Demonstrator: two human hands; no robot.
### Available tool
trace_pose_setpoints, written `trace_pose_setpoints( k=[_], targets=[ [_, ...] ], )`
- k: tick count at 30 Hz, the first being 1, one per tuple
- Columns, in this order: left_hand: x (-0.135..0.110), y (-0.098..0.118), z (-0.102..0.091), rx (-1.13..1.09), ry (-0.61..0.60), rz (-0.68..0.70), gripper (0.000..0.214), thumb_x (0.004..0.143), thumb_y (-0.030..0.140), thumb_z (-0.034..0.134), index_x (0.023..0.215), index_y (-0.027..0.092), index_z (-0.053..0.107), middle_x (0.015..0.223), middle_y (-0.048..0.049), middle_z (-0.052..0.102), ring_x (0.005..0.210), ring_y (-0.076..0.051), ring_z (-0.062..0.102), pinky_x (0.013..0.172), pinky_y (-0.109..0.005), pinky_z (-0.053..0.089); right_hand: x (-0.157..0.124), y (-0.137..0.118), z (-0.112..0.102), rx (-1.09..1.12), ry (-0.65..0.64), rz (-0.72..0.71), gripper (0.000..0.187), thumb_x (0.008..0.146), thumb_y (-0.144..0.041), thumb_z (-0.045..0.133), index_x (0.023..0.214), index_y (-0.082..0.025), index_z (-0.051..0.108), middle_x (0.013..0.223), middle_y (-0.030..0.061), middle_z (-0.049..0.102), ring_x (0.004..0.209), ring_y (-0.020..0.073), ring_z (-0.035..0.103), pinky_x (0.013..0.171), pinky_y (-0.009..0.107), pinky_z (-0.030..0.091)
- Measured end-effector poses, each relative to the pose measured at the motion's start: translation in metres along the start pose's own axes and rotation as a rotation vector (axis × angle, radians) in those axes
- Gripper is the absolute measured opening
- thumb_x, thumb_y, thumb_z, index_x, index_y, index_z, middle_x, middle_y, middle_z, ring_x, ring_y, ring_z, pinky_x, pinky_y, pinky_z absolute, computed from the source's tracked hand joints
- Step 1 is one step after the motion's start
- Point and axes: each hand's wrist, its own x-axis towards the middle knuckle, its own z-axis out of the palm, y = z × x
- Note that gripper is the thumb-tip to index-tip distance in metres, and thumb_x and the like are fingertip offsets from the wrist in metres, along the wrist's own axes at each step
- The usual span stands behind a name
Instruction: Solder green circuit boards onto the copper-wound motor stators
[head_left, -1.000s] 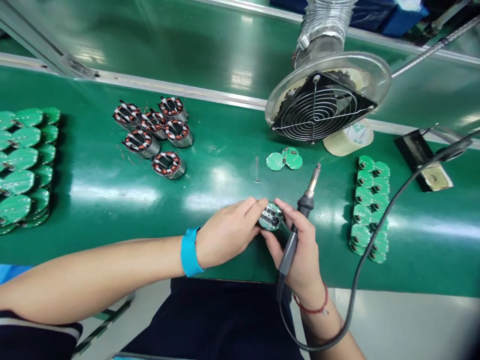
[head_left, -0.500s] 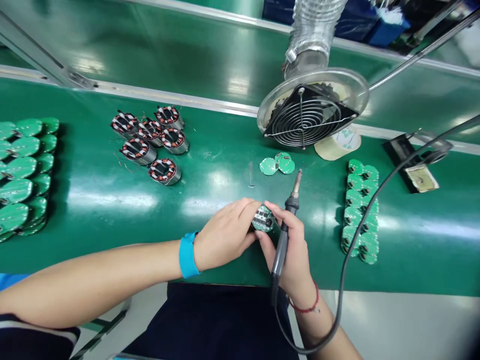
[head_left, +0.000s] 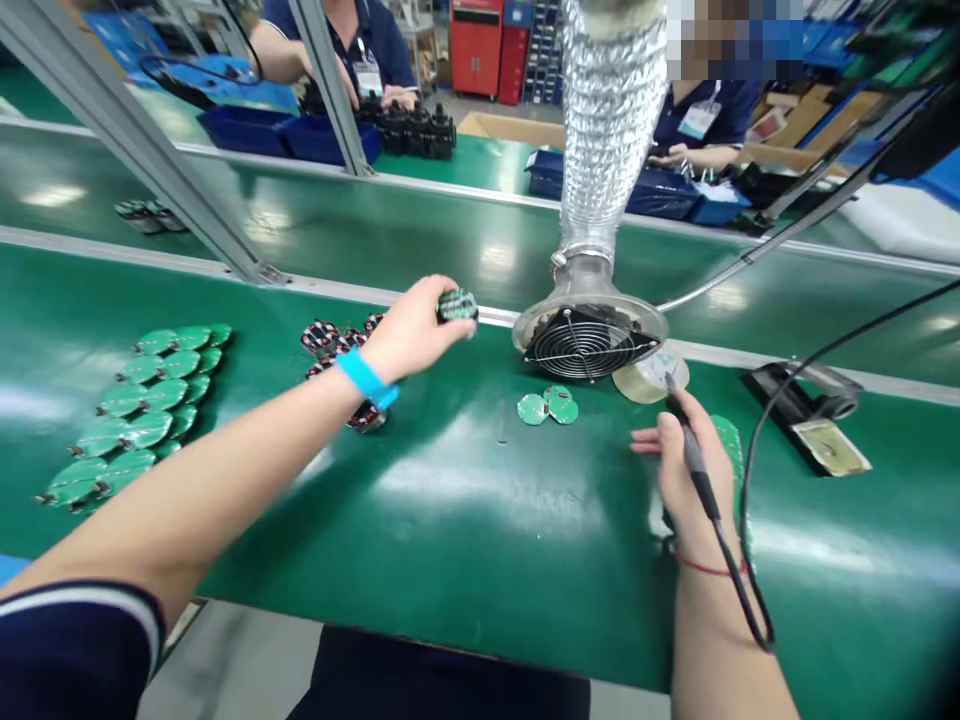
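Observation:
My left hand (head_left: 415, 328) is raised over the far side of the bench, closed round a motor stator (head_left: 457, 306) with a green circuit board on its end. Below that wrist, several wound motor stators (head_left: 321, 338) are partly hidden by my hand and forearm. On the right, my right hand (head_left: 694, 470) grips a soldering iron (head_left: 695, 462) by its handle, its tip pointing away from me near the tape roll. A block of green circuit boards (head_left: 729, 440) lies partly hidden behind this hand. Three loose round circuit boards (head_left: 534, 408) lie between my hands.
A round fume extractor fan (head_left: 585, 345) on a foil duct hangs over the middle. Behind it sits a roll of tape (head_left: 637, 385). A soldering iron stand (head_left: 810, 410) is at the right. Rows of green boards (head_left: 150, 428) cover the left. Two people work across the bench.
My hands have parted. The left has carried the stator with its board forward and left, toward the other stators; the right has moved right with the soldering iron. The view has tilted up.

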Motion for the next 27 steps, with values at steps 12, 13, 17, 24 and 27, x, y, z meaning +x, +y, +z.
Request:
trace_pose_setpoints(
  k=[12, 13, 17, 24, 27],
  targets=[
    [0.125, -0.015, 0.038, 0.136, 0.056, -0.101, 0.03, 0.092, 0.04, 0.078, 0.104, 0.017, 0.064, 0.103, -0.0113, 0.07, 0.115, -0.027, 0.057, 0.1, -0.041, 0.039, -0.02, 0.0, -0.003, 0.141, 0.282, -0.026, 0.06, 0.099, -0.061, 0.062, 0.146, -0.023, 0.063, 0.097, 0.0069, 0.081, 0.062, 0.018, 0.073, 0.065, 0.034, 0.059],
    [0.118, -0.014, 0.034, 0.16, 0.051, -0.083, 0.028, 0.093, 0.039, 0.075, 0.106, 0.016, 0.064, 0.104, -0.0112, 0.07, 0.117, -0.028, 0.057, 0.101, -0.041, 0.04, -0.022, -0.002, -0.004, 0.179, 0.262, -0.013, 0.064, 0.1, -0.061, 0.061, 0.151, -0.023, 0.058, 0.092, 0.0053, 0.081, 0.06, 0.0178, 0.073, 0.063, 0.033, 0.059],
    [0.054, -0.003, 0.031, 0.215, -0.11, 0.043, 0.015, 0.097, 0.03, 0.06, 0.094, 0.019, 0.069, 0.092, -0.009, 0.071, 0.101, -0.027, 0.063, 0.093, -0.039, 0.048, -0.026, -0.005, -0.006, 0.234, 0.244, -0.052, 0.056, 0.102, -0.061, 0.059, 0.141, -0.021, 0.062, 0.084, 0.0034, 0.08, 0.06, 0.0173, 0.074, 0.059, 0.031, 0.058],
    [-0.049, 0.039, 0.121, 0.303, -0.45, 0.48, 0.05, 0.101, 0.027, 0.066, 0.148, 0.013, 0.059, 0.165, -0.0186, 0.052, 0.148, -0.032, 0.052, 0.124, -0.045, 0.043, -0.03, -0.005, -0.002, 0.121, 0.129, -0.129, 0.048, 0.103, -0.061, 0.054, 0.13, -0.022, 0.064, 0.105, 0.01, 0.083, 0.069, 0.0193, 0.074, 0.068, 0.037, 0.058],
    [-0.061, 0.045, 0.15, 0.351, -0.447, 0.565, 0.046, 0.105, 0.026, 0.06, 0.148, 0.01, 0.059, 0.163, -0.0209, 0.054, 0.152, -0.031, 0.05, 0.13, -0.046, 0.038, -0.03, -0.005, -0.004, 0.083, 0.132, -0.132, 0.048, 0.101, -0.061, 0.057, 0.131, -0.024, 0.063, 0.105, 0.0092, 0.083, 0.07, 0.0219, 0.074, 0.071, 0.041, 0.058]
  ],
)
